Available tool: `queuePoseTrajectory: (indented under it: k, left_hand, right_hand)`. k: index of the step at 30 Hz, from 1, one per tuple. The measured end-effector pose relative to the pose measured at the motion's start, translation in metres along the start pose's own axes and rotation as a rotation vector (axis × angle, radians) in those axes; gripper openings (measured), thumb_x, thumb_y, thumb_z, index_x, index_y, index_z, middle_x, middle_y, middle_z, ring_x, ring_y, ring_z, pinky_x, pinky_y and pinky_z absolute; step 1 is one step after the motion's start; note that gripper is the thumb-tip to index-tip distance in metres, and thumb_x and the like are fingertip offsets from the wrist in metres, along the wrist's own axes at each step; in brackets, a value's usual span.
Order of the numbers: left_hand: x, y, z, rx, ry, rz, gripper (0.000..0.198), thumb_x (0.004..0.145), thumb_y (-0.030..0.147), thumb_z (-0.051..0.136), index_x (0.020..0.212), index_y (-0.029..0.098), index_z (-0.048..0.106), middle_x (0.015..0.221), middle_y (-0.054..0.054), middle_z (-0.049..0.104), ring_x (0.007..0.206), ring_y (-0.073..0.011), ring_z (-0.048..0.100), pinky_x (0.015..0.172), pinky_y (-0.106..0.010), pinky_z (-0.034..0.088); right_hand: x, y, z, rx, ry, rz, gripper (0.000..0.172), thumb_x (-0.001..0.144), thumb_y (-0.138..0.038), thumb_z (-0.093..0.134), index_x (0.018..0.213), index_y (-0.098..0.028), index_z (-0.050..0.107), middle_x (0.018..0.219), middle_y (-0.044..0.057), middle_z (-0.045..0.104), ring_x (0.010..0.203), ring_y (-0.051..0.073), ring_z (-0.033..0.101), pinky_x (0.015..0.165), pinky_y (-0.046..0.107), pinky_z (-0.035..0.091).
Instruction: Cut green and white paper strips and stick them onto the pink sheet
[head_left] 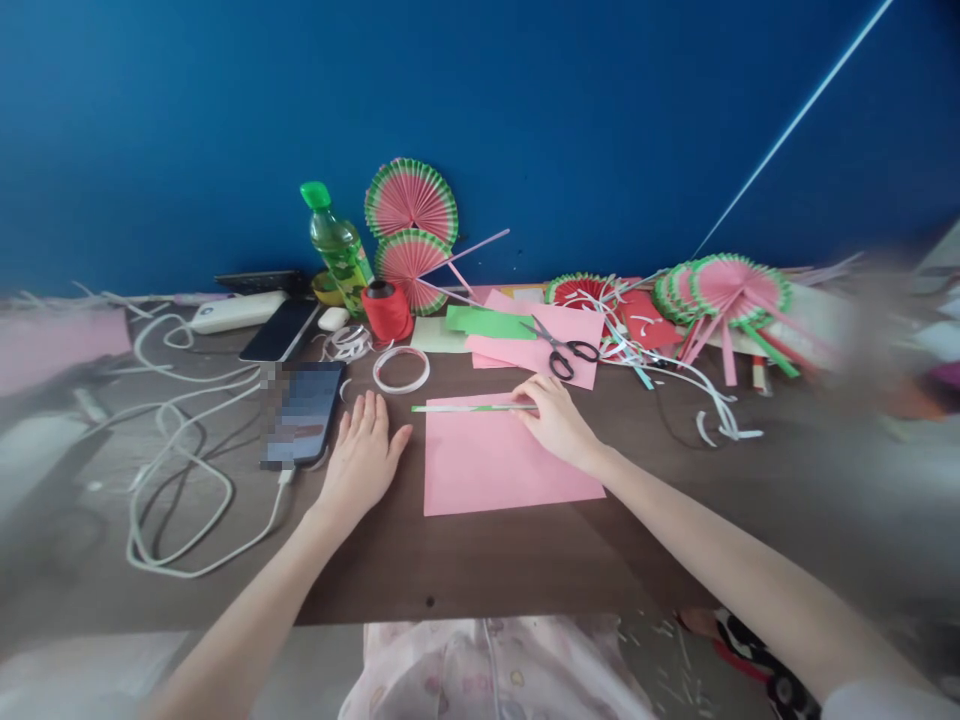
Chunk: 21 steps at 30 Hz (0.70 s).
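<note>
A pink paper sheet [502,465] lies flat on the table in front of me. Along its far edge runs a narrow green-and-white paper strip [465,408], its right end between the thumb and fingers of my right hand [553,415]. To the left of the sheet, my left hand [365,450] rests flat on the wood with fingers spread, holding nothing. It is just right of a phone [306,415] plugged into a white cable. Beyond my right hand, black-handled scissors [562,352] lie across more pink paper [502,352] and a green piece [487,322].
Pleated pink-and-green paper fans [411,200] lean on the blue wall; others [739,290] lie at right beside white paper scraps [720,400]. A green-capped bottle [337,245], red thread spool [387,312], tape ring [401,370] and second phone [281,330] stand or lie at back left. Cable loops [180,570] cover the left.
</note>
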<state>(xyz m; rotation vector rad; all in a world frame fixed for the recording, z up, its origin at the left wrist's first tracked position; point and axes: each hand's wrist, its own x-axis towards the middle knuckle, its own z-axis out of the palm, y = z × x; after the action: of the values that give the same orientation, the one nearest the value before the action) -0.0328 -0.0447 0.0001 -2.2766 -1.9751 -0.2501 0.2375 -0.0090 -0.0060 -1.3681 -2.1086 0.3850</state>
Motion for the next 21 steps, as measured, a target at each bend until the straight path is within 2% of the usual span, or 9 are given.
queuePoseTrajectory:
  k: [2, 4, 7, 10, 14, 18, 21]
  left_hand:
    - [0.007, 0.010, -0.003, -0.056, 0.052, 0.025, 0.053, 0.090, 0.031, 0.028, 0.131, 0.000, 0.037, 0.136, -0.023, 0.039, 0.129, -0.0309, 0.033, 0.103, -0.049, 0.030]
    - [0.016, 0.022, -0.006, -0.125, 0.105, 0.088, 0.044, 0.089, 0.021, 0.029, 0.126, 0.006, 0.046, 0.132, -0.017, 0.048, 0.124, -0.0267, 0.041, 0.103, -0.044, 0.032]
    - [0.032, 0.040, -0.009, -0.214, 0.054, 0.213, 0.031, 0.086, 0.019, 0.038, 0.108, 0.012, 0.059, 0.112, -0.011, 0.062, 0.107, -0.0239, 0.053, 0.097, -0.038, 0.038]
    - [0.044, 0.051, -0.008, -0.226, -0.003, 0.218, 0.022, 0.083, 0.017, 0.045, 0.099, 0.013, 0.060, 0.101, -0.010, 0.062, 0.099, -0.0247, 0.053, 0.091, -0.038, 0.040]
    - [0.048, 0.051, -0.004, -0.285, -0.047, 0.178, 0.010, 0.080, 0.019, 0.051, 0.087, 0.017, 0.058, 0.093, -0.007, 0.058, 0.092, -0.0234, 0.051, 0.085, -0.038, 0.040]
    - [0.046, 0.045, 0.000, -0.350, -0.025, 0.223, 0.008, 0.079, 0.019, 0.052, 0.087, 0.018, 0.055, 0.093, -0.006, 0.055, 0.091, -0.0215, 0.048, 0.085, -0.036, 0.038]
    - [0.045, 0.043, 0.002, -0.352, 0.015, 0.235, 0.009, 0.080, 0.020, 0.053, 0.088, 0.017, 0.055, 0.094, -0.007, 0.053, 0.092, -0.0213, 0.047, 0.085, -0.035, 0.038]
  right_hand:
    - [0.005, 0.000, -0.001, 0.023, -0.007, -0.001, 0.006, 0.077, -0.014, 0.054, 0.077, -0.019, 0.055, 0.087, 0.005, 0.057, 0.087, 0.020, 0.051, 0.079, 0.037, 0.040]
    - [0.012, -0.002, -0.002, 0.054, -0.018, -0.019, 0.006, 0.077, -0.013, 0.055, 0.076, -0.019, 0.056, 0.085, 0.004, 0.058, 0.083, 0.018, 0.052, 0.078, 0.035, 0.040]
    - [0.026, -0.008, 0.000, 0.102, -0.081, -0.071, 0.006, 0.075, -0.012, 0.058, 0.076, -0.017, 0.058, 0.081, 0.004, 0.059, 0.080, 0.017, 0.052, 0.077, 0.032, 0.040]
    - [0.039, -0.013, 0.001, 0.143, -0.202, -0.095, 0.004, 0.073, -0.013, 0.060, 0.074, -0.017, 0.058, 0.077, 0.003, 0.060, 0.076, 0.015, 0.052, 0.070, 0.028, 0.040]
    - [0.050, -0.018, -0.002, 0.208, -0.390, -0.014, 0.005, 0.072, -0.015, 0.058, 0.077, -0.018, 0.058, 0.067, -0.002, 0.055, 0.060, 0.011, 0.049, 0.055, 0.023, 0.035]
    - [0.060, -0.023, -0.006, 0.189, -0.530, 0.022, 0.007, 0.068, -0.018, 0.062, 0.074, -0.018, 0.058, 0.066, -0.003, 0.052, 0.059, 0.010, 0.047, 0.054, 0.022, 0.034]
    - [0.064, -0.024, -0.006, 0.167, -0.575, 0.022, 0.006, 0.065, -0.018, 0.063, 0.070, -0.019, 0.058, 0.065, -0.003, 0.053, 0.059, 0.010, 0.047, 0.054, 0.022, 0.034]
